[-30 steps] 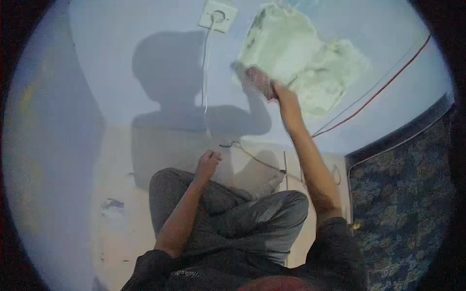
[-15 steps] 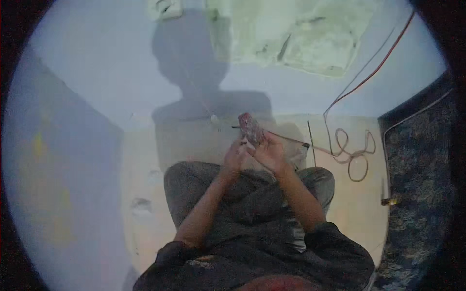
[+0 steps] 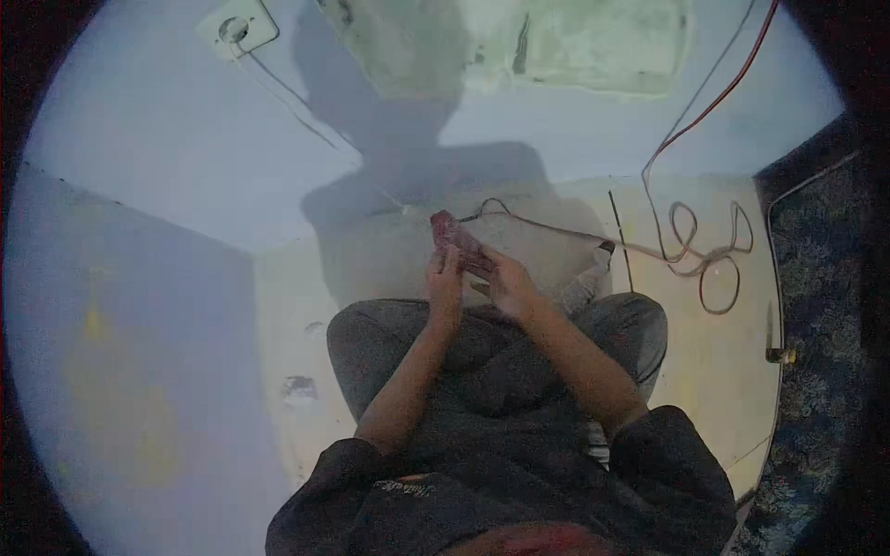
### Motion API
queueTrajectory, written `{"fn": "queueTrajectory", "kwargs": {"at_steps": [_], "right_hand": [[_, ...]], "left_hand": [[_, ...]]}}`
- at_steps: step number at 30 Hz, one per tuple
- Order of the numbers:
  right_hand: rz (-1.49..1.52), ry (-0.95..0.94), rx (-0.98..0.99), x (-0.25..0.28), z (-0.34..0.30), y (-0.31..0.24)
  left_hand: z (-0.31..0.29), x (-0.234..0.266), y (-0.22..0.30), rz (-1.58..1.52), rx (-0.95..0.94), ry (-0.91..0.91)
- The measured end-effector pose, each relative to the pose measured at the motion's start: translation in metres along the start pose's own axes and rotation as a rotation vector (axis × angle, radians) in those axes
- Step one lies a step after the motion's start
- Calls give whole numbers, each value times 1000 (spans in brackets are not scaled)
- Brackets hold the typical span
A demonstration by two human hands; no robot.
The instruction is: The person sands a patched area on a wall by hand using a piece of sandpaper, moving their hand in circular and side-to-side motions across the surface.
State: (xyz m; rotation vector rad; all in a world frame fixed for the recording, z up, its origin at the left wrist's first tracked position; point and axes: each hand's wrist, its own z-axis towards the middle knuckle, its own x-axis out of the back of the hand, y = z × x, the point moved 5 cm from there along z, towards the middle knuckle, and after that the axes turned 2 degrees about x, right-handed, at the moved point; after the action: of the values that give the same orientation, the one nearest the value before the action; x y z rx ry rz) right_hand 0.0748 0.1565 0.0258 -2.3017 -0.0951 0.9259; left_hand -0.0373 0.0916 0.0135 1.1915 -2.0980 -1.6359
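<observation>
Reddish-brown block [image 3: 454, 229], material unclear, held tilted just ahead of the crossed legs [image 3: 501, 371], its far end leaning left. Left hand [image 3: 445, 280] grips it, fingers bent against its left side; finger detail dim. Right hand [image 3: 508, 285] is closed on its near right end, lower fingers slightly parted beneath. Legs in dark trousers, on a pale floor [image 3: 705, 352]. Ahead of the legs, a brown cord [image 3: 561, 229] shows beside the block, arches, then runs right to loose loops [image 3: 718, 283] lying ahead and right of the legs. Crumpled greyish thing [image 3: 586, 281], perhaps a bag, just ahead of the right knee; thin dark stick [image 3: 620, 241] a little beyond that knee. Farther ahead of the legs, pale wall [image 3: 593, 139] with a rough greenish-white patch [image 3: 593, 46]; red cable [image 3: 732, 83] ahead and right. Far ahead and left, white socket [image 3: 237, 28], white cord [image 3: 287, 107] hanging from it. Broad shadow [image 3: 380, 83] of a person straight ahead, over wall and floor. Left of the legs, greyish smudge [image 3: 299, 391] on the floor. Right of the legs, dark patterned cloth [image 3: 820, 278], small brass-coloured piece [image 3: 788, 356] at its near edge.
</observation>
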Motion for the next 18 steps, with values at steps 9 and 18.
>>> {"fn": "queueTrajectory", "kwargs": {"at_steps": [9,18], "right_hand": [[-1228,255,1423,-20,-42,-57],[-1105,264,1264,-37,-43,-64]], "left_hand": [[0,-4,-10,-230,84,-249],[1,3,-8,-199,131,-212]]}}
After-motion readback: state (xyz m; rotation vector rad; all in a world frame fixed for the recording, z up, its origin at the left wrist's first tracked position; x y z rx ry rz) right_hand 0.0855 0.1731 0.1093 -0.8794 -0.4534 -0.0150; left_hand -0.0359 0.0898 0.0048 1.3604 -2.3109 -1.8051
